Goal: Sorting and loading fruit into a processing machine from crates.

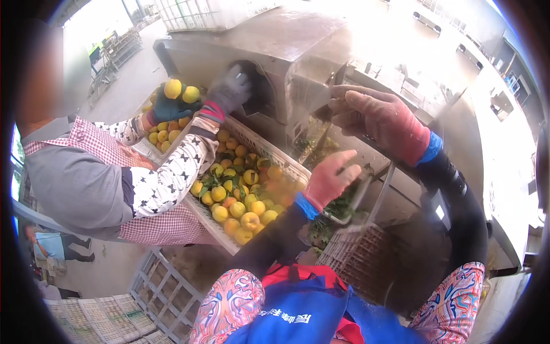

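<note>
My left hand (pixel 330 179), in a red glove with a blue cuff, is just right of a plastic crate (pixel 240 129) full of yellow-orange peaches (pixel 250 221), some with green leaves. Its fingers are apart and nothing shows in it. My right hand (pixel 380 118), gloved the same way, is raised higher and to the right, by the corner of a metal machine (pixel 275 47). Its fingers are partly curled and blurred; whether anything is between them cannot be told. Beneath my hands lie leaves and a metal frame.
At left a co-worker in a grey head covering (pixel 77 189) holds two peaches (pixel 173 89) in one gloved hand, the other at the machine's round opening (pixel 258 88). A smaller peach crate, a basket (pixel 352 245), stacked crates (pixel 103 318) and a grey lattice frame (pixel 165 286) stand around.
</note>
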`<state>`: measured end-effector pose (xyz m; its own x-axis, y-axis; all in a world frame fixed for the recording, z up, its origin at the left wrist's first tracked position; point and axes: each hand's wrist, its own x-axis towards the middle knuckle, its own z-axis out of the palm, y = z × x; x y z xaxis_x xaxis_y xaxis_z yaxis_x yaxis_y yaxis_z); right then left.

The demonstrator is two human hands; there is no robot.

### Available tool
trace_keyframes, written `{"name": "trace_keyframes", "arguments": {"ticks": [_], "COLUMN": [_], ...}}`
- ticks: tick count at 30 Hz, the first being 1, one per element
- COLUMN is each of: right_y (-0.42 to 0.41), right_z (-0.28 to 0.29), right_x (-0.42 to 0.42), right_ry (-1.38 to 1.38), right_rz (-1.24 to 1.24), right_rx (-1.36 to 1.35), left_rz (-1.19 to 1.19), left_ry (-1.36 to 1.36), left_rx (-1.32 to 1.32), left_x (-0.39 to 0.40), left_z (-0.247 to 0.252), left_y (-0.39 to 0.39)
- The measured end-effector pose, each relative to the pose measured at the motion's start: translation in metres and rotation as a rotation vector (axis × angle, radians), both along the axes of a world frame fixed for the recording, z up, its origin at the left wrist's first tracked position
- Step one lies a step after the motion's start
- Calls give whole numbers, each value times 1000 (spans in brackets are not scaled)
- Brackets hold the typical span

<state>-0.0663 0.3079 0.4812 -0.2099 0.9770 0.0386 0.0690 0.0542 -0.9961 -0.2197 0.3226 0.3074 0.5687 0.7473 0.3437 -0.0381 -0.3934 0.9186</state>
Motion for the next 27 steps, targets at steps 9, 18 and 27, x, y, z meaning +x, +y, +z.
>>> {"name": "trace_keyframes", "arguments": {"ticks": [9,18,27], "right_y": [-403,-733,-837], "right_z": [-174,-300,-335], "right_x": [108,126,154], "right_ry": [386,837,953], "right_rz": [-491,-1479,-1549], "right_rx": [-537,-632,-487], "left_rz": [-398,-940,-1144], "left_ry": [338,600,672], "left_rx": [-767,-770,-949], "left_x": [65,198,321], "left_z": [-106,-127,-154], "left_y": [-206,-374,-489]}}
